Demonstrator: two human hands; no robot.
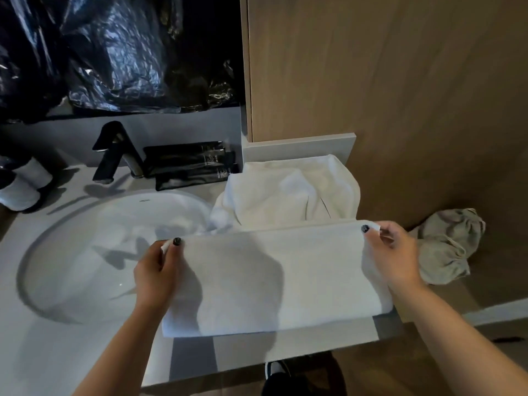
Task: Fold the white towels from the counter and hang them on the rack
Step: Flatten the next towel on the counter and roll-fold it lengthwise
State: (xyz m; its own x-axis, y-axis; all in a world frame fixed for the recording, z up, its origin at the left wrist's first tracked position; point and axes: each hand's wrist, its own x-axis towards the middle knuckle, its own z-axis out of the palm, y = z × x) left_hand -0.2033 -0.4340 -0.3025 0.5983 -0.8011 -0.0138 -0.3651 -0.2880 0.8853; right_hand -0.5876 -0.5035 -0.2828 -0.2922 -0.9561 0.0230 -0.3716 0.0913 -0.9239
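Towel (274, 278), white, folded into a flat rectangle at lower centre on tabletop (85, 347); far corners are pinched by left hand (155, 270) and right hand (393, 252).

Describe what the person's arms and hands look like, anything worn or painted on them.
Both forearms are bare, with no sleeves, watch or bracelet in view. The left hand and the right hand each show a thumbnail painted with dark, near-black polish. No rings or gloves are visible.
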